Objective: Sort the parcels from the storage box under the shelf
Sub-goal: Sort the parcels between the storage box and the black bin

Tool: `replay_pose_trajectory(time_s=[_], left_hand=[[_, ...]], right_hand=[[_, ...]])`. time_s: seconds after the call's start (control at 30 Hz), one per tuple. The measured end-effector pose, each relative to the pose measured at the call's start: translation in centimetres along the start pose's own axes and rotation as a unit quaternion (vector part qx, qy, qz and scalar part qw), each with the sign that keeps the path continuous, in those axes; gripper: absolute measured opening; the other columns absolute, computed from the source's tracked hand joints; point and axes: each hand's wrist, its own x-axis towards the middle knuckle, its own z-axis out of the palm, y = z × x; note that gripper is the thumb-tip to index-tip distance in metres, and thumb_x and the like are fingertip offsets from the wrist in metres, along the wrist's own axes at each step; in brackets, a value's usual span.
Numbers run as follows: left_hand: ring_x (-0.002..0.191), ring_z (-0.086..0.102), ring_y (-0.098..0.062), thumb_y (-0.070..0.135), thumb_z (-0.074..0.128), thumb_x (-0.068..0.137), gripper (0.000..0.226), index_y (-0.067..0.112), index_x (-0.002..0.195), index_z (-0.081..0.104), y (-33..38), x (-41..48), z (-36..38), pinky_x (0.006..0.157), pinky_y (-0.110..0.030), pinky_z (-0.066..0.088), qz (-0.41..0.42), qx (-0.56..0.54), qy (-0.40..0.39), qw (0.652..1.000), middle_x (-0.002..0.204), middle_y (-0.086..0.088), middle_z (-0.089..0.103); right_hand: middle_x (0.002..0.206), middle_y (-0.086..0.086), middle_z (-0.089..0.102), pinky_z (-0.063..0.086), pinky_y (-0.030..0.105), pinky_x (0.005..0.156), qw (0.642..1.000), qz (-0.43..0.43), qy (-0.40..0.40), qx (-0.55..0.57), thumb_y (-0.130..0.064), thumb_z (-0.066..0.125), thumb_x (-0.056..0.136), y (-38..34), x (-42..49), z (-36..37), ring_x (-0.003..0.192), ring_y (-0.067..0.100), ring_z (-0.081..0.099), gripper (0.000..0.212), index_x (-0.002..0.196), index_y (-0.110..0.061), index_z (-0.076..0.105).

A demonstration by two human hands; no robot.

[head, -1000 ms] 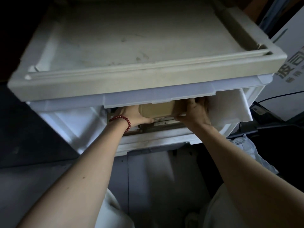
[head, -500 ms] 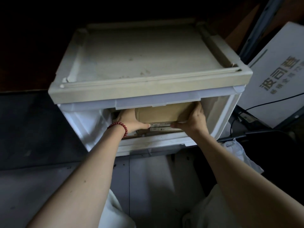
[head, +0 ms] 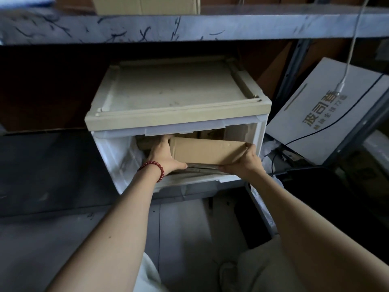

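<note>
A white plastic storage box with a beige lid stands on the floor under a grey shelf, its front open. A brown cardboard parcel sits halfway out of the opening, tilted. My left hand, with a red bead bracelet at the wrist, grips the parcel's left end. My right hand grips its right lower corner. More cardboard parcels lie deeper inside the box, mostly hidden. A white plastic bag lines the box's left inner side.
A white carton with printed characters leans to the right of the box, with a black cable across it. A white cable hangs from the shelf. A cardboard box stands on the shelf. Plastic bags lie at the right. Grey floor lies in front.
The view has pulled back and up, and the shelf has come into sight. Both hands have drawn the brown parcel farther out of the box opening.
</note>
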Motion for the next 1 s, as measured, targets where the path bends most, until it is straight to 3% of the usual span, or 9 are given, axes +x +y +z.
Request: replay_pose_trajectory(time_s=[0.17,0.3,0.43,0.53,0.67,0.73,0.83,0.93,1.0], left_hand=[[0.129,0.04,-0.025,0.031,0.087,0.063,0.101,0.019,0.144,0.028,1.5,-3.2,-0.1,0.103,-0.039,0.038,0.003,-0.036,-0.008,0.999,0.143,-0.008,0.041],[0.132,0.038,-0.025,0.052,0.081,0.064,0.096,0.027,0.142,0.03,2.1,-6.0,-0.4,0.101,-0.037,0.035,-0.036,-0.12,0.02,0.992,0.148,-0.005,0.036],[0.116,0.055,-0.026,0.061,0.079,0.059,0.09,0.029,0.13,0.032,2.6,-8.5,-0.6,0.095,-0.029,0.039,-0.082,-0.194,0.033,0.977,0.137,-0.006,0.046],[0.107,0.061,-0.028,0.059,0.079,0.061,0.084,0.027,0.123,0.032,3.0,-9.8,-0.6,0.096,-0.034,0.046,-0.094,-0.236,0.044,0.966,0.132,-0.005,0.05],[0.122,0.049,-0.027,0.069,0.069,0.066,0.096,0.016,0.136,0.029,3.3,-10.9,-0.7,0.096,-0.036,0.041,-0.129,-0.212,0.068,0.966,0.138,-0.007,0.046],[0.123,0.047,-0.029,0.069,0.068,0.067,0.102,0.014,0.141,0.025,3.1,-11.0,-0.8,0.098,-0.039,0.041,-0.145,-0.215,0.057,0.964,0.139,-0.009,0.045],[0.116,0.05,-0.025,0.064,0.067,0.073,0.09,0.014,0.137,0.029,2.7,-10.9,-1.1,0.096,-0.036,0.04,-0.155,-0.225,0.046,0.961,0.134,-0.007,0.049],[0.117,0.053,-0.028,0.058,0.065,0.079,0.074,0.012,0.131,0.041,2.0,-10.3,-1.7,0.104,-0.044,0.04,-0.173,-0.278,0.038,0.944,0.131,-0.009,0.054],[0.114,0.057,-0.032,0.058,0.062,0.081,0.068,0.011,0.129,0.048,1.6,-10.0,-2.2,0.101,-0.049,0.044,-0.189,-0.308,0.021,0.932,0.126,-0.012,0.058]], right_hand=[[0.135,0.015,0.043,0.046,0.044,0.1,0.996,0.003,0.024,0.083,-0.019,0.087,0.066,0.3,-3.0,-2.0,0.123,0.033,0.046,0.099,0.139,-0.007,0.021],[0.132,0.01,0.048,0.046,0.039,0.101,0.987,0.031,0.042,0.151,-0.035,0.085,0.068,0.9,-4.9,-3.6,0.12,0.027,0.051,0.098,0.139,-0.008,0.023],[0.125,0.009,0.052,0.047,0.041,0.101,0.98,0.04,0.031,0.194,-0.042,0.084,0.068,1.4,-6.2,-4.1,0.117,0.025,0.054,0.095,0.137,-0.01,0.027],[0.121,0.007,0.054,0.05,0.044,0.096,0.97,0.033,0.04,0.237,-0.04,0.083,0.069,1.4,-6.7,-4.1,0.109,0.024,0.058,0.08,0.128,-0.015,0.036],[0.11,0.001,0.06,0.058,0.044,0.079,0.952,0.033,0.022,0.304,-0.026,0.081,0.074,1.7,-7.1,-4.6,0.093,0.018,0.064,0.061,0.121,-0.019,0.043],[0.102,-0.001,0.06,0.055,0.036,0.062,0.952,0.029,-0.004,0.304,-0.022,0.078,0.078,2.1,-7.4,-5.0,0.085,0.014,0.063,0.056,0.12,-0.019,0.042],[0.095,0.001,0.063,0.045,0.025,0.049,0.957,0.018,-0.026,0.289,-0.021,0.074,0.082,2.6,-7.4,-5.7,0.076,0.011,0.062,0.047,0.119,-0.017,0.045],[0.094,0.002,0.065,0.047,0.024,0.049,0.948,0.008,-0.04,0.315,-0.025,0.069,0.087,2.6,-7.4,-6.4,0.075,0.013,0.061,0.033,0.114,-0.015,0.053],[0.102,0.003,0.065,0.056,0.034,0.059,0.939,0.016,-0.068,0.336,-0.033,0.064,0.09,2.3,-7.7,-6.7,0.089,0.016,0.062,0.024,0.108,-0.018,0.058]])
